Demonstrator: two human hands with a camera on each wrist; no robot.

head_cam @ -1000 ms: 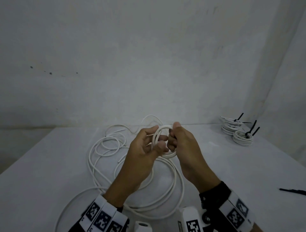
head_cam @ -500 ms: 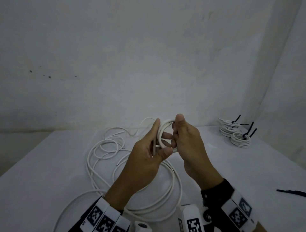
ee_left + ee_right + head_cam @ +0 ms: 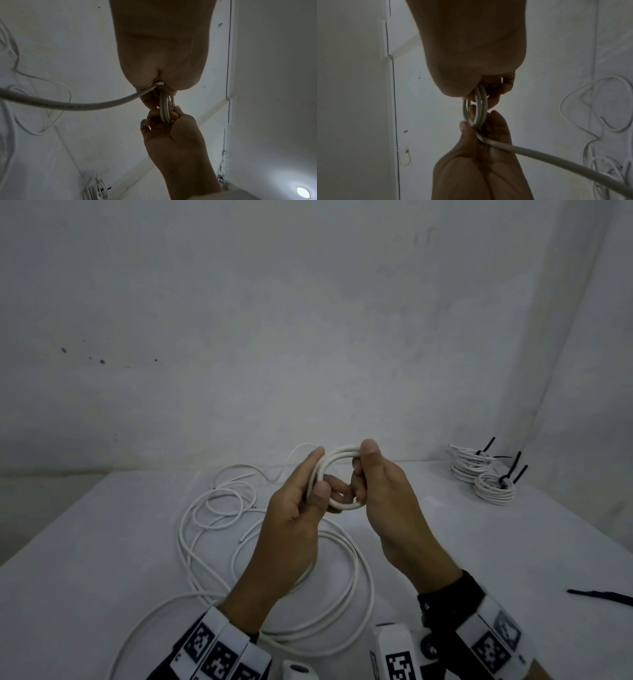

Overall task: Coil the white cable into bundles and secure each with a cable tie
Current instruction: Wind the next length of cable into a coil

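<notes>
A small coil of white cable (image 3: 339,460) hangs upright between both hands above the table. My left hand (image 3: 308,491) pinches its left side with the thumb in front and the forefinger stretched up behind. My right hand (image 3: 370,477) grips its right side, thumb on top. The wrist views show the same two-turn coil (image 3: 164,109) (image 3: 478,108) held between the two hands. From my left hand the loose cable (image 3: 346,587) runs down to wide loops on the table (image 3: 479,542). A black cable tie (image 3: 599,596) lies at the right edge.
Two finished coils (image 3: 493,487) with black ties sit stacked at the far right corner by the wall. More slack white cable (image 3: 219,501) loops over the left middle of the table. Grey walls close the back and the right side.
Both hands have risen with the coil. My left forefinger has straightened up behind it, and the coil has grown rounder and wider as another turn came on.
</notes>
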